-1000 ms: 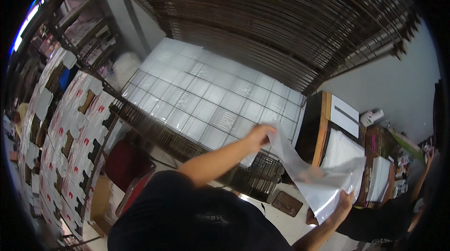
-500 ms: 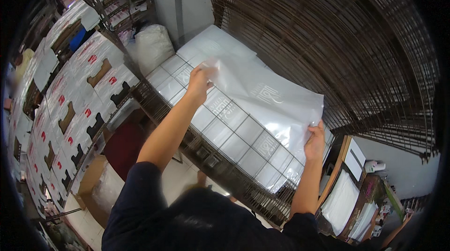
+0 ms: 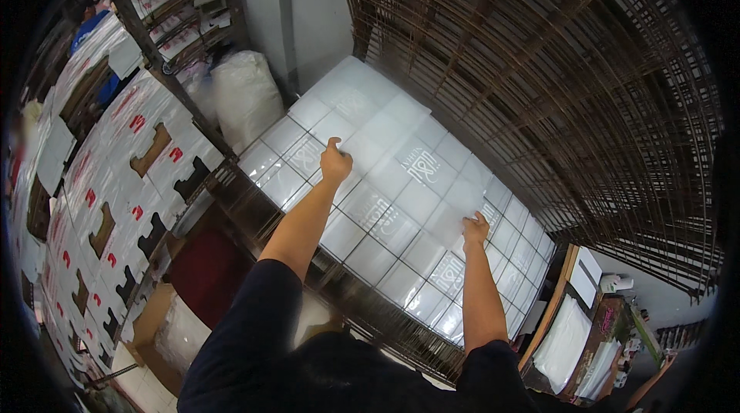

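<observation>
The left hand (image 3: 337, 162) was over the upper-left part of the rack (image 3: 370, 305), at the near edge of a clear sheet (image 3: 408, 189). Its grip looked narrow, the fingers curled and 1 raised; whether it pinched the film, I cannot tell. The right hand (image 3: 475, 230) was farther right, its grip narrow too, thumb and fingers close together; a hold on the film there was likewise unclear. The sheet, printed in white, spread between and beyond the 2 hands on the rack, among other sheets (image 3: 347, 78) that looked much the same, and the wire grid showed across them.

The film looked thin and limp, so uneven tension between the 2 hands could have creased it or folded a corner under. If it had gone down askew, it could have overlapped its neighbours, and film of that kind might well have clung to what it touched. If the print was not dry, which I could not tell, rubbing could have smeared it. The raised racks (image 3: 524, 82) stood close along the far side; too far a reach could have snagged the film on a wire.
</observation>
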`<state>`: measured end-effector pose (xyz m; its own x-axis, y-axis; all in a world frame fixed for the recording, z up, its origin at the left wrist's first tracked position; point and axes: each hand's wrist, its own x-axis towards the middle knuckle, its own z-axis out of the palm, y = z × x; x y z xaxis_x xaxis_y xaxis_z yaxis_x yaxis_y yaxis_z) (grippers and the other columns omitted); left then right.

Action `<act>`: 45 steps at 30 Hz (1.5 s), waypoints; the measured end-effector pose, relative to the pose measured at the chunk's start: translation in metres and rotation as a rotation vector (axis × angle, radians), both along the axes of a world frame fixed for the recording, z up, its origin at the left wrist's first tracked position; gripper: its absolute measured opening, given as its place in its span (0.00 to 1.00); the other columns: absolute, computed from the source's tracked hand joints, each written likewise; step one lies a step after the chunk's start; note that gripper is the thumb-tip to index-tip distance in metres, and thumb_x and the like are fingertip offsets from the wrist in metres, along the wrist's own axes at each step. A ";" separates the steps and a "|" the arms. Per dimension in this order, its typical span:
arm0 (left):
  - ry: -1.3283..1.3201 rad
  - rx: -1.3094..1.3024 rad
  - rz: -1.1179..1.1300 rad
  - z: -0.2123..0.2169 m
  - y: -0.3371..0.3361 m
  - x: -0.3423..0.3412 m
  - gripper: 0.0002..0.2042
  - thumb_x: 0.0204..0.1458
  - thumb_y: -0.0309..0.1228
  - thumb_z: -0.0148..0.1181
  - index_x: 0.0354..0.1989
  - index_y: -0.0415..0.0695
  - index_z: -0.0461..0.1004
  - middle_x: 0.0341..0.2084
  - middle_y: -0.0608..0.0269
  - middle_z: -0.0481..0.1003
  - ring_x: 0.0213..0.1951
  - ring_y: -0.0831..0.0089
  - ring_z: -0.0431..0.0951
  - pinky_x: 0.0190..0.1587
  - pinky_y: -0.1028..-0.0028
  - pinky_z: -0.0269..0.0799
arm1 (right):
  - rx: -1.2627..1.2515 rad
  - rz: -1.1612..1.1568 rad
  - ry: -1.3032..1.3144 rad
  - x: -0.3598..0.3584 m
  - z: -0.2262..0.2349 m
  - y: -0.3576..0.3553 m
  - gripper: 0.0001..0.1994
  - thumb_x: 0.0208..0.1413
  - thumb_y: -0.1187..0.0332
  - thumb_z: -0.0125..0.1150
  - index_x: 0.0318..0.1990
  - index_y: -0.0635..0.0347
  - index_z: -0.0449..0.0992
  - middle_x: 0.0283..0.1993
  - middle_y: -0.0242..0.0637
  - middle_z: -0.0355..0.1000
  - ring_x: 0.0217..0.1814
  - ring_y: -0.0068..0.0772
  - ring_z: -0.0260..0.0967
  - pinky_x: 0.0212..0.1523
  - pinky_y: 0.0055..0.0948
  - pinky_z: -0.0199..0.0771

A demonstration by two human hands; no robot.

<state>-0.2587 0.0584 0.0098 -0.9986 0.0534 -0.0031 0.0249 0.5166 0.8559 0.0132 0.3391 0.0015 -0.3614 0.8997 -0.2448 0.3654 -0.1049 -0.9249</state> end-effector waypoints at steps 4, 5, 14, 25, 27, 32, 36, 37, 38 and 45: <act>0.073 -0.013 -0.037 0.002 0.002 -0.004 0.17 0.39 0.24 0.52 0.42 0.42 0.67 0.19 0.51 0.74 0.29 0.54 0.76 0.35 0.61 0.70 | 0.108 -0.003 -0.110 -0.008 -0.004 0.006 0.23 0.38 0.78 0.60 0.48 0.65 0.69 0.30 0.41 0.72 0.27 0.29 0.69 0.27 0.26 0.68; 0.068 -0.007 -0.034 0.001 0.002 -0.007 0.17 0.39 0.24 0.52 0.41 0.42 0.67 0.19 0.51 0.74 0.28 0.54 0.76 0.35 0.61 0.70 | 0.112 -0.001 -0.127 -0.010 -0.002 0.005 0.22 0.38 0.78 0.61 0.47 0.64 0.69 0.30 0.41 0.72 0.27 0.29 0.69 0.27 0.27 0.68; 0.101 -0.031 -0.070 -0.001 0.002 -0.013 0.16 0.37 0.23 0.53 0.39 0.41 0.69 0.21 0.53 0.74 0.28 0.56 0.75 0.34 0.61 0.71 | 0.098 -0.037 -0.204 -0.016 0.004 0.007 0.22 0.41 0.74 0.62 0.49 0.58 0.69 0.31 0.36 0.71 0.25 0.26 0.68 0.18 0.25 0.67; 0.156 -0.095 -0.045 0.001 -0.001 -0.009 0.20 0.37 0.23 0.58 0.43 0.43 0.67 0.40 0.50 0.66 0.38 0.54 0.72 0.40 0.62 0.69 | 0.112 -0.013 -0.212 -0.020 0.010 0.003 0.20 0.43 0.75 0.59 0.49 0.59 0.69 0.28 0.36 0.72 0.22 0.26 0.68 0.17 0.24 0.69; 0.233 -0.090 -0.051 0.006 -0.004 -0.004 0.21 0.38 0.25 0.60 0.45 0.44 0.67 0.43 0.49 0.64 0.41 0.53 0.70 0.42 0.62 0.69 | 0.134 -0.015 -0.227 -0.020 0.010 0.003 0.20 0.43 0.75 0.59 0.49 0.59 0.69 0.28 0.36 0.72 0.21 0.26 0.67 0.17 0.24 0.69; 0.372 -0.110 -0.150 0.028 -0.008 0.037 0.22 0.39 0.29 0.61 0.47 0.44 0.66 0.44 0.51 0.63 0.46 0.54 0.66 0.45 0.62 0.67 | 0.262 -0.078 -0.151 -0.014 -0.012 0.012 0.18 0.43 0.74 0.59 0.46 0.59 0.71 0.28 0.41 0.74 0.19 0.30 0.70 0.19 0.27 0.70; 0.446 -0.084 -0.288 0.030 -0.019 0.091 0.21 0.41 0.31 0.61 0.46 0.44 0.67 0.44 0.51 0.64 0.46 0.53 0.66 0.45 0.62 0.66 | 0.293 -0.078 -0.096 -0.009 -0.008 0.005 0.18 0.44 0.73 0.60 0.46 0.58 0.71 0.30 0.41 0.75 0.25 0.30 0.72 0.26 0.28 0.72; 0.440 -0.063 -0.338 0.030 -0.018 0.109 0.21 0.41 0.32 0.61 0.46 0.44 0.67 0.44 0.51 0.64 0.46 0.53 0.66 0.46 0.63 0.65 | 0.356 -0.084 -0.074 -0.001 -0.023 0.014 0.18 0.45 0.73 0.60 0.46 0.58 0.71 0.31 0.42 0.75 0.26 0.30 0.72 0.28 0.28 0.72; 0.434 -0.047 -0.382 0.029 -0.020 0.129 0.21 0.41 0.32 0.62 0.47 0.44 0.67 0.43 0.51 0.64 0.46 0.53 0.66 0.46 0.63 0.65 | 0.418 -0.084 -0.053 0.006 -0.032 0.021 0.17 0.45 0.73 0.60 0.46 0.58 0.71 0.31 0.42 0.75 0.27 0.29 0.72 0.30 0.29 0.73; 0.325 -0.037 -0.750 0.018 -0.073 0.287 0.20 0.40 0.33 0.64 0.43 0.42 0.70 0.40 0.52 0.67 0.46 0.54 0.67 0.48 0.62 0.63 | 0.269 -0.121 0.120 0.092 0.019 -0.010 0.15 0.48 0.73 0.59 0.45 0.61 0.71 0.27 0.35 0.71 0.28 0.22 0.67 0.31 0.22 0.66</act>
<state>0.0279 -0.0142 0.0281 -0.6490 0.7129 0.2658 0.6191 0.2917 0.7291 0.1052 0.3296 0.0205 -0.2601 0.9645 0.0454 0.2519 0.1132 -0.9611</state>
